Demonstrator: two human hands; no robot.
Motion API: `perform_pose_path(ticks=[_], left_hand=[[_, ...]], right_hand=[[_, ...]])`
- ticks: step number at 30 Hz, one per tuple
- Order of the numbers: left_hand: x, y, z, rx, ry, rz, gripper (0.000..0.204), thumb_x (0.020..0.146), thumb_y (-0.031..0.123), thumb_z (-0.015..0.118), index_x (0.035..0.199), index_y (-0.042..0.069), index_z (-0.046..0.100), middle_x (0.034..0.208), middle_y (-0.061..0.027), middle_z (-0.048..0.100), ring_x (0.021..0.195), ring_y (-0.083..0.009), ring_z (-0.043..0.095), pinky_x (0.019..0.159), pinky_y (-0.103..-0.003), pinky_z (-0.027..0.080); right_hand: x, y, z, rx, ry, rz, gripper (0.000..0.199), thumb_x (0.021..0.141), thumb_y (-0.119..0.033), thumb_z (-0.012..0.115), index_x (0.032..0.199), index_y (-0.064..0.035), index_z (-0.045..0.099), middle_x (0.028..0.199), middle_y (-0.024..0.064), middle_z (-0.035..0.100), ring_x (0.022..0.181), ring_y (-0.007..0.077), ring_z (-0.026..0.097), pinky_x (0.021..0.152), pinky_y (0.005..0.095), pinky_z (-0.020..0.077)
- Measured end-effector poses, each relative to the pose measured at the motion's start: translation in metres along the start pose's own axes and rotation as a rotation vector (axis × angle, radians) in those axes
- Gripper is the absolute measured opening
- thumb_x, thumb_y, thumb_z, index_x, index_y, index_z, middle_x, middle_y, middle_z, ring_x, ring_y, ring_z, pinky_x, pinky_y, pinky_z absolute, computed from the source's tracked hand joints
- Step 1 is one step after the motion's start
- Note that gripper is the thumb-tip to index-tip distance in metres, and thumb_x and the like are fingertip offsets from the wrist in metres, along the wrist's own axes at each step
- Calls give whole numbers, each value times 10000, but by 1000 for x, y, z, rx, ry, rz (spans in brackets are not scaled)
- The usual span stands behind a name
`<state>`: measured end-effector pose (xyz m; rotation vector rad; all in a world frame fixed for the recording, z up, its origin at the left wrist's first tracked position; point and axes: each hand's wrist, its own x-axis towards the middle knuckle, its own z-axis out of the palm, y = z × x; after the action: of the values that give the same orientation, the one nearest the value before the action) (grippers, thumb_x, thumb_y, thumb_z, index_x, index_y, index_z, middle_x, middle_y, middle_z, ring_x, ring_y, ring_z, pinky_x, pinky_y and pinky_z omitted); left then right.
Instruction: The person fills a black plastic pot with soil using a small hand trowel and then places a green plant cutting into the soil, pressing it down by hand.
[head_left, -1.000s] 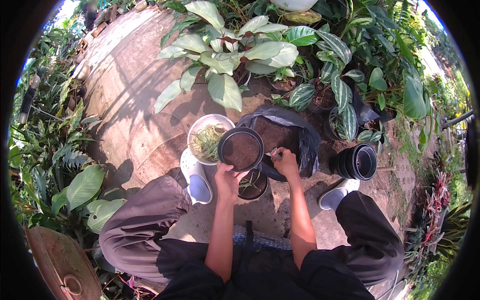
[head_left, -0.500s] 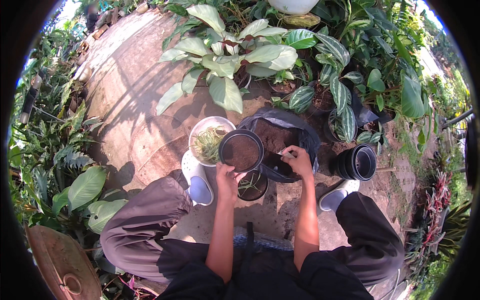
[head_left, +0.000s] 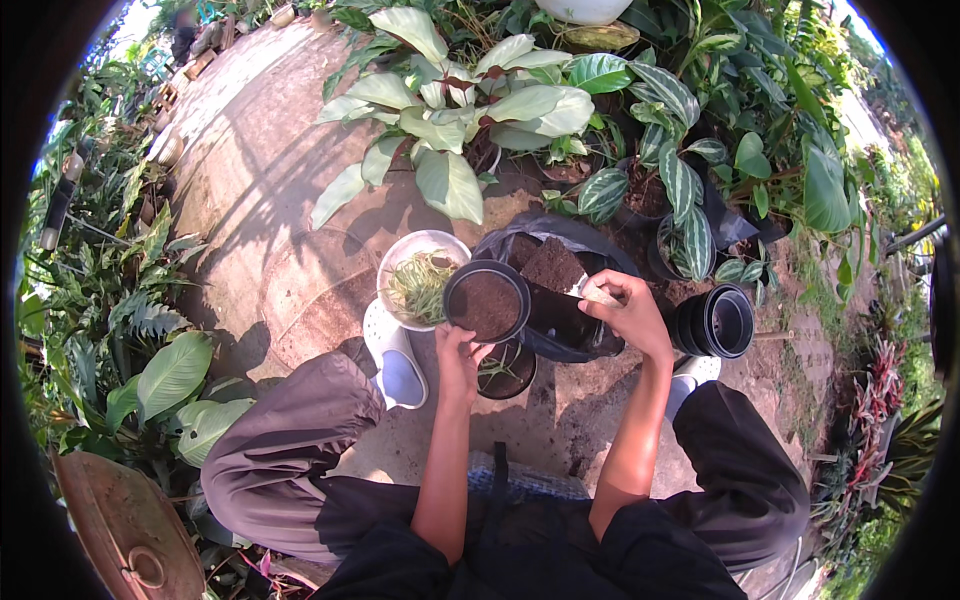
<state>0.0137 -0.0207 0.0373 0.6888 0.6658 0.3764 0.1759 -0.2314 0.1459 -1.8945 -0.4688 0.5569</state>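
My left hand grips the near rim of a round black plastic pot, which has dark soil in it. In my right hand is the pale handle of a hand trowel. Brown soil is heaped on its blade, raised over a black plastic bag just right of the pot. Beneath the held pot, partly covered by it, stands another black pot with a few green sprigs. To the left a white bowl holds thin green cuttings.
Stacked black pots lie tilted at the right, near my shoe. A broad-leaved potted plant and striped-leaf plants crowd the far side. Concrete ground stretches away to the left. A rusty brown vessel sits at the lower left.
My right hand has lifted the trowel up out of the bag and to the right, now loaded with soil. The pot in my left hand has shifted slightly right.
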Motion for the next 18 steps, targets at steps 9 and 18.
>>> perform_pose_path(ticks=[9,18], left_hand=[[0,-9,10,83,-25,-29,251,813,107,585,970,165,398,954,1,481,867,-128,523,831,-378,508],[2,-16,2,85,-70,-107,301,804,148,608,1009,165,387,1011,-22,430,942,-181,519,892,-458,485]], right_hand=[[-18,-11,24,-420,-106,-46,186,750,-158,761,924,-102,724,878,114,726,910,285,676,821,390,520],[-39,-50,24,-538,-70,130,163,727,-174,739,878,-115,747,889,160,725,942,359,675,844,435,516]])
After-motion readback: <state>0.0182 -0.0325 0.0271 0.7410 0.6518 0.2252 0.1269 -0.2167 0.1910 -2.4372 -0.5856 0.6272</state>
